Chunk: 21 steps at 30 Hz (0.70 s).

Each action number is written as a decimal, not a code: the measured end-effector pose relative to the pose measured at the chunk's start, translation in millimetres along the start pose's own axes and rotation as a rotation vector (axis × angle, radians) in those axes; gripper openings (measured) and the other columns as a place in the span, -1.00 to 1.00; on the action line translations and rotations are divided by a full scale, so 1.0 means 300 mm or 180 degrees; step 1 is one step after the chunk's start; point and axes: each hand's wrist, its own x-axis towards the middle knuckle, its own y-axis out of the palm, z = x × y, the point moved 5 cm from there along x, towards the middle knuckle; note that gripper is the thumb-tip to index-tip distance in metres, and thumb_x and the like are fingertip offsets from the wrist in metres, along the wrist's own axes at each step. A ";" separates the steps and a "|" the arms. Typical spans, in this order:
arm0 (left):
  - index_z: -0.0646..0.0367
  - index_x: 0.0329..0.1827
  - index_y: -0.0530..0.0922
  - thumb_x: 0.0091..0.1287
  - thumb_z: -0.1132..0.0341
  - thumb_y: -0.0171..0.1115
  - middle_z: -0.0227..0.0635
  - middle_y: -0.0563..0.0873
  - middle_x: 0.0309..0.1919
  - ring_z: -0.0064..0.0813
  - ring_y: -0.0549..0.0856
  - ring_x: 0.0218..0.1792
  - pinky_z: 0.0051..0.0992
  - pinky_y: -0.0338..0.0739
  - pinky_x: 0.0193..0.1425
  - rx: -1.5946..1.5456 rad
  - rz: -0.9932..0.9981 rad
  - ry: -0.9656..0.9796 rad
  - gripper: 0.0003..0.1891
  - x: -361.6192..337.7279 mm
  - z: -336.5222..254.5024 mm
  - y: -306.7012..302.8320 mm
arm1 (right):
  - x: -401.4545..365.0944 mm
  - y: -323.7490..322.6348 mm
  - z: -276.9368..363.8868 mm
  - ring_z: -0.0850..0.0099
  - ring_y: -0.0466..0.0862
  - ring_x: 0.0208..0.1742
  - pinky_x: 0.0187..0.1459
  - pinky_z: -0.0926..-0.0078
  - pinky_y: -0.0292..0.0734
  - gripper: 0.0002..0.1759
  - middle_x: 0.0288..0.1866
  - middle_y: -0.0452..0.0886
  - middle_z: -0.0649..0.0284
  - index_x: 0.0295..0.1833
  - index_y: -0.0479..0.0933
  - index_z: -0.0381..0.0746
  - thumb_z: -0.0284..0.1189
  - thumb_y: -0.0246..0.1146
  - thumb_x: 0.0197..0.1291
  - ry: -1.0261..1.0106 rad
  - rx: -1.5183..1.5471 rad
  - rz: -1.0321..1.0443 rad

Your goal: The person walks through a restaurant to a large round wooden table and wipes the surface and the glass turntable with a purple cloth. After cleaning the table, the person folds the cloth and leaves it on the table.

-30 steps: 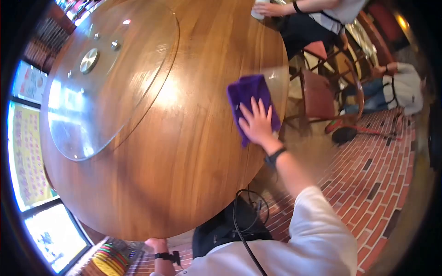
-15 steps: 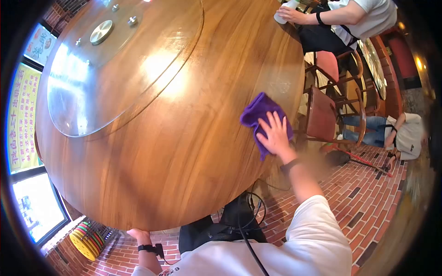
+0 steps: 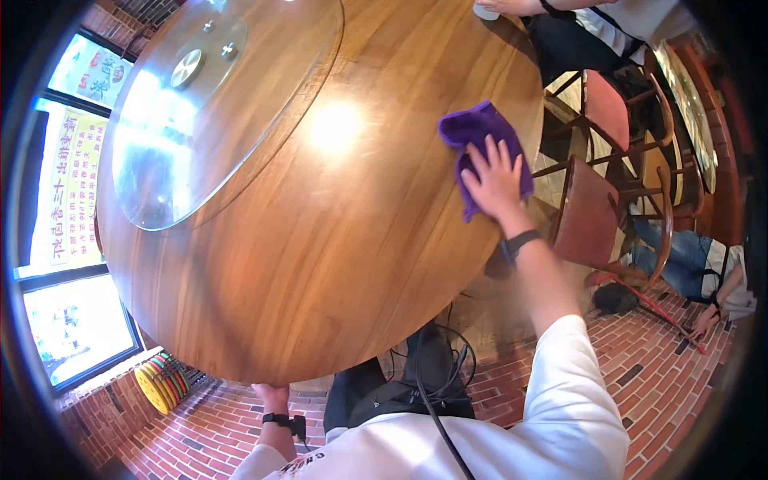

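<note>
My right hand (image 3: 496, 178) lies on a purple cloth (image 3: 484, 124), its fingers spread out. The cloth is crumpled, with a folded far edge, and rests on the round wooden table (image 3: 352, 240) near its right rim. At the table's near edge is my left hand (image 3: 272, 394), low in the view; its fingers are mostly hidden by the edge. A dark band circles the right wrist, and a strap with a small black device is on the left one.
A glass turntable (image 3: 160, 184) with a metal hub (image 3: 186, 69) covers the table's far left. Across the table, a person's hand (image 3: 512, 6) holds a white object. Red-padded chairs (image 3: 588, 212) stand at right. Another person (image 3: 704, 272) holds a red pole. Cables (image 3: 448, 360) hang before me.
My right hand and the purple cloth have moved farther from me along the table's right side. My left hand stays at the near edge, and the whole view has shifted slightly.
</note>
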 end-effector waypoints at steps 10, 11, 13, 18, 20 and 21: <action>0.16 0.43 0.52 0.58 0.05 -0.14 -0.22 0.58 0.46 -0.11 0.60 0.40 -0.10 0.57 0.42 0.0212 -0.1339 0.0396 -0.47 0.104 0.114 -0.081 | -0.365 -0.133 0.167 -0.04 0.20 0.67 0.58 -0.47 -0.10 -0.30 0.68 0.26 0.12 0.49 0.51 0.29 0.13 0.31 0.23 -0.0829 0.0808 0.0685; 0.17 0.44 0.51 0.58 0.08 -0.14 -0.22 0.57 0.47 -0.13 0.59 0.41 -0.14 0.56 0.44 0.0518 -0.1536 0.0559 -0.47 0.168 0.110 -0.160 | -0.323 -0.124 0.138 -0.01 0.22 0.66 0.59 -0.43 -0.10 -0.30 0.66 0.30 0.15 0.48 0.53 0.27 0.14 0.32 0.21 -0.0834 0.0753 0.0657; 0.20 0.49 0.48 0.58 0.09 -0.12 -0.23 0.55 0.49 -0.23 0.57 0.44 -0.29 0.53 0.45 0.3046 -0.1683 0.0368 -0.45 0.241 0.101 -0.256 | -0.212 -0.092 0.061 0.00 0.21 0.67 0.61 -0.41 -0.14 -0.31 0.64 0.32 0.13 0.45 0.55 0.19 0.15 0.29 0.22 -0.0797 0.0585 0.0635; 0.19 0.55 0.41 0.61 -0.04 -0.22 -0.19 0.48 0.54 -0.20 0.51 0.49 -0.24 0.44 0.55 0.1144 -0.1647 0.0434 -0.36 0.292 0.133 -0.297 | 0.108 0.014 -0.154 0.06 0.14 0.71 0.60 -0.37 -0.09 -0.30 0.67 0.27 0.13 0.54 0.44 0.10 0.16 0.14 0.40 -0.0409 -0.0015 0.0217; 0.20 0.57 0.38 0.61 -0.08 -0.26 -0.17 0.46 0.56 -0.16 0.48 0.50 -0.19 0.41 0.58 0.0502 -0.1271 0.0504 -0.33 0.295 0.136 -0.286 | 0.179 0.038 -0.183 0.08 0.13 0.71 0.60 -0.38 -0.08 -0.31 0.70 0.23 0.17 0.57 0.41 0.15 0.16 0.13 0.42 -0.0188 -0.0079 0.0145; 0.20 0.57 0.37 0.61 -0.10 -0.28 -0.15 0.44 0.57 -0.12 0.48 0.51 -0.15 0.39 0.59 0.0250 -0.0915 0.0556 -0.32 0.280 0.139 -0.259 | 0.181 0.040 -0.180 0.09 0.13 0.72 0.60 -0.38 -0.08 -0.31 0.71 0.21 0.18 0.58 0.40 0.17 0.16 0.13 0.42 -0.0101 -0.0062 0.0127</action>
